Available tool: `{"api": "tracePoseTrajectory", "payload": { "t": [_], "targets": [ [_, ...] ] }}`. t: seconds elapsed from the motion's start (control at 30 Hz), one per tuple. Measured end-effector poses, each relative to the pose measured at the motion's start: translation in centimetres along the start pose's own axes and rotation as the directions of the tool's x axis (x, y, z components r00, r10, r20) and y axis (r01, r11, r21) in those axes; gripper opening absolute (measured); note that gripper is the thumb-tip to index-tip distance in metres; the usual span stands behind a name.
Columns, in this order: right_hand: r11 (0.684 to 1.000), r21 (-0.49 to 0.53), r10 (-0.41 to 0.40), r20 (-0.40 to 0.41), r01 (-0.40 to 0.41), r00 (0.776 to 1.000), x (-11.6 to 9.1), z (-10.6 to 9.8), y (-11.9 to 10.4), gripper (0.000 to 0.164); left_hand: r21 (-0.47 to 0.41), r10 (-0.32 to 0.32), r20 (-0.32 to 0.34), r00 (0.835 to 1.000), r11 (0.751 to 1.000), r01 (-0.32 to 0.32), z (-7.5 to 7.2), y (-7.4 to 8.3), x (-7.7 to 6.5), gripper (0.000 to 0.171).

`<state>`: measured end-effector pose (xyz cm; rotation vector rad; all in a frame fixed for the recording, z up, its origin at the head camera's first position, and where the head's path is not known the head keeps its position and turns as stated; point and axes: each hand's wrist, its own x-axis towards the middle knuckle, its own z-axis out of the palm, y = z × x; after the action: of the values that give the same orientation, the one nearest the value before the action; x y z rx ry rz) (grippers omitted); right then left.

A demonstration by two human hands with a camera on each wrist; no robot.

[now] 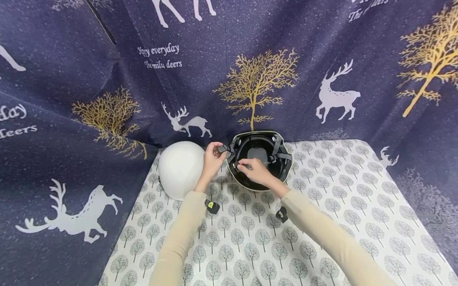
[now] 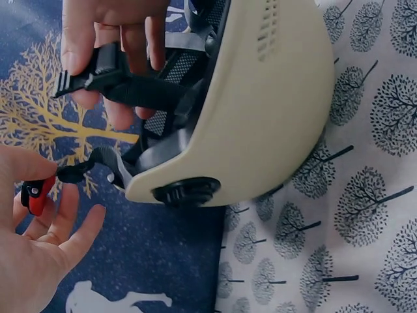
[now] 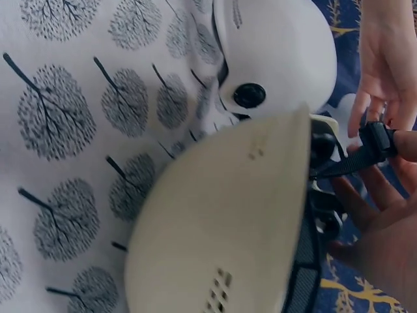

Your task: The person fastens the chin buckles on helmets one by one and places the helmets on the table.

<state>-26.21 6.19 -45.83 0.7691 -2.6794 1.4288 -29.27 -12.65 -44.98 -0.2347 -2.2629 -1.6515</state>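
At one cream helmet (image 2: 273, 117), two hands (image 1: 213, 157) (image 1: 255, 171) pinch two buckle pieces (image 2: 39, 195) (image 2: 104, 68).

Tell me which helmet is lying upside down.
The cream helmet, right of the white helmet: its opening faces up, showing the black interior, while the white one rests dome up.
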Motion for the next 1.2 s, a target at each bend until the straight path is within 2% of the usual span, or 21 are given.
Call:
{"api": "tracePoseTrajectory", "payload": {
  "t": [0.27, 0.37, 0.4, 0.57, 0.63, 0.73, 0.93, 1.2],
  "targets": [
    [0.998, 0.066, 0.016, 0.014, -0.017, 1.0, 1.3, -3.4, -0.9, 0.018, 0.022, 0.028, 0.022, 0.999, 0.999, -0.029, 0.2, 1.5, 0.7, 0.029],
    [0.997, 0.065, 0.027, 0.046, -0.03, 0.999, 2.0, -4.9, -1.1, 0.02, 0.028, 0.054, 0.03, 0.998, 0.998, -0.054, 0.3, 2.1, 0.9, 0.03],
    [0.997, 0.065, 0.034, 0.058, -0.038, 0.998, 2.2, -5.3, -1.1, 0.021, 0.021, 0.057, 0.039, 0.998, 0.998, -0.058, 0.2, 2.8, 0.8, 0.031],
    [0.995, 0.064, 0.066, 0.103, -0.072, 0.993, 2.8, -6.9, -1.0, 0.03, -0.011, 0.079, 0.097, 0.992, 0.997, -0.078, 0.6, 3.0, 1.0, 0.032],
    [0.995, 0.06, 0.067, 0.104, -0.074, 0.992, 2.8, -7.1, -0.9, 0.031, -0.021, 0.085, 0.123, 0.989, 0.996, -0.083, 0.8, 2.4, 1.2, 0.032],
    [0.996, 0.069, 0.058, 0.098, -0.065, 0.993, 2.8, -7.1, -0.7, 0.034, -0.024, 0.099, 0.155, 0.983, 0.995, -0.096, 1.0, 2.3, 1.2, 0.032],
    [0.985, 0.125, 0.104, 0.095, -0.115, 0.99, 2.8, -6.8, -0.5, 0.039, 0.027, 0.11, 0.209, 0.972, 0.993, -0.119, 1.2, 2.4, 1.1, 0.031],
    [0.981, 0.134, 0.131, 0.084, -0.142, 0.988, 2.4, -6.4, -0.8, 0.042, 0.09, 0.123, 0.297, 0.947, 0.984, -0.156, 1.4, 2.4, 0.6, 0.033]
  ]
}}
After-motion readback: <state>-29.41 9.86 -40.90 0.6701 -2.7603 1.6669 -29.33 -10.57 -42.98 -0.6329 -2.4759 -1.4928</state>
